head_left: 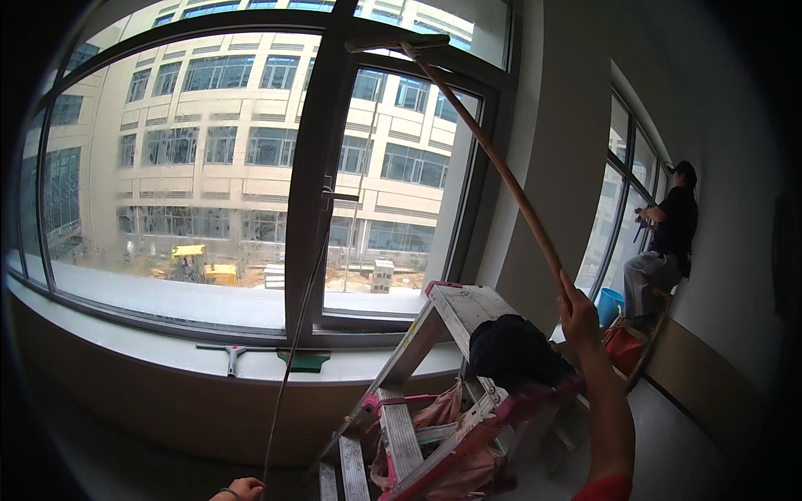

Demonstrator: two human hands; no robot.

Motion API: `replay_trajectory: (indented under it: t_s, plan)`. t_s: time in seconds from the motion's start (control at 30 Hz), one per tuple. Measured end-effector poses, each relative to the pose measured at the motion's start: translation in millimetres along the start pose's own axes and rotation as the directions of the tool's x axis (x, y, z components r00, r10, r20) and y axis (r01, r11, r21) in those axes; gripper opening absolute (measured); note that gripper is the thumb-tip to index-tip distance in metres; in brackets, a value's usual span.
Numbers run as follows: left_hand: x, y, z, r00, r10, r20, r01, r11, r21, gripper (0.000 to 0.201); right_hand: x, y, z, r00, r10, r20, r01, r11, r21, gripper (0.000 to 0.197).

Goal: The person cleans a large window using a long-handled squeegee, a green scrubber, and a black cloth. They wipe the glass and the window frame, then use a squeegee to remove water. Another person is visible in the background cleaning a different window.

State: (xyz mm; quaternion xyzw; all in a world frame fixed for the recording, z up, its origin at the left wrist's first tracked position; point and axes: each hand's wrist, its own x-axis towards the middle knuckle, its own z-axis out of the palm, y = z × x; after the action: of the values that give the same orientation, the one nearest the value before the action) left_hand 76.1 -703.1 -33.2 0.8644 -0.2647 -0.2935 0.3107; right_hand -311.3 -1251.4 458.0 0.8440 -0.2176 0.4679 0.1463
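Observation:
My right hand (578,313) is closed around a long wooden pole (511,182) that slants up to the left. At its top, a flat crosswise washer head (393,43) lies against the dark window frame (313,150), above the smaller pane. My left hand (242,489) shows only partly at the lower edge, its fingers curled. A thin cord (288,367) runs from beside the window handle (341,196) down to those fingertips and looks pinched there. Water streaks and drops cover the large left pane (184,175).
A stepladder (468,305) with a dark cloth (518,351) on top and pinkish rags stands close by. On the sill (167,321) lie a squeegee (233,357) and a green brush-like tool (305,361). Farther right, another person (675,221) sits up high near a blue bucket (611,306).

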Motion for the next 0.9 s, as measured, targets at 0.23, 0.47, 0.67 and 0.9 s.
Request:
replay_trajectory:
  t_s: [0.23,0.47,0.67,0.9]
  plan:
    - [-5,-58,0,0.992,-0.083,-0.098,0.063,0.98,-0.191,0.021,83,-65,-12,0.99,-0.136,-0.03,0.136,0.991,-0.01,0.055]
    - [4,-144,3,0.973,-0.217,-0.079,0.175,0.917,-0.358,0.018,50,-18,-9,0.999,0.05,-0.003,-0.05,0.999,-0.008,0.057]
    - [14,-165,-12,0.982,-0.148,-0.116,0.102,0.939,-0.33,0.022,-6,31,18,0.977,0.213,-0.014,-0.209,0.969,0.131,0.055]
    - [10,-70,-40,0.991,-0.111,-0.08,0.102,0.989,-0.11,0.021,-10,52,45,0.965,0.255,-0.058,-0.227,0.926,0.301,0.052]
